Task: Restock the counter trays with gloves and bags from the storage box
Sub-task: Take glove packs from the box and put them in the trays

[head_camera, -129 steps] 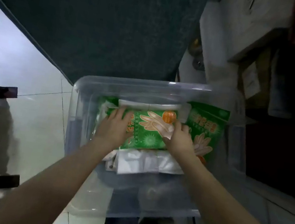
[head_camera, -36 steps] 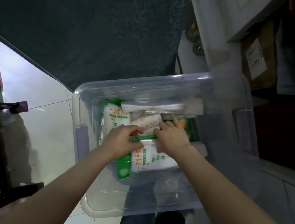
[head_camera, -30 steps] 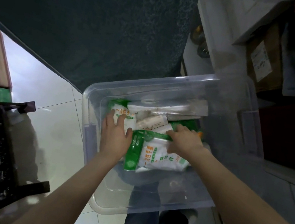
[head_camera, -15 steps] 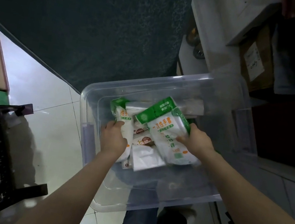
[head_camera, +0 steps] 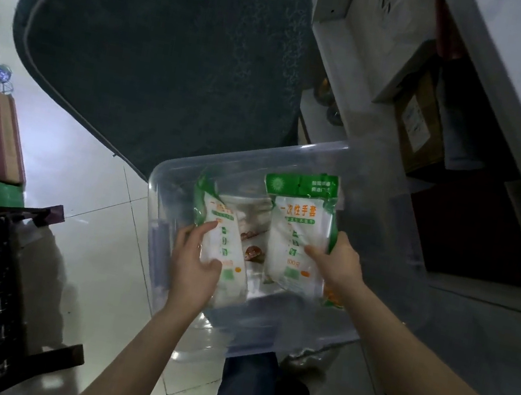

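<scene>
Left glove pack [head_camera: 231, 254] beside right glove pack [head_camera: 299, 228]; storage box [head_camera: 385, 254] beneath (mat [head_camera: 161, 40] behind).

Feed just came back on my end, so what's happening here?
A person is reaching into the clear storage box. The right hand grips one green-and-white glove packet, raised upright at the box's rim. The left hand grips a second glove packet lower inside it. More packets lie on the box floor.

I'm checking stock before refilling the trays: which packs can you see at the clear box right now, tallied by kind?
Green-and-white glove packs: 2, one gripped by the left hand, one by the right hand.
Small white packets with brown print: at least 2, partly hidden between them.
Total: at least 4, in or just over the storage box.
</scene>
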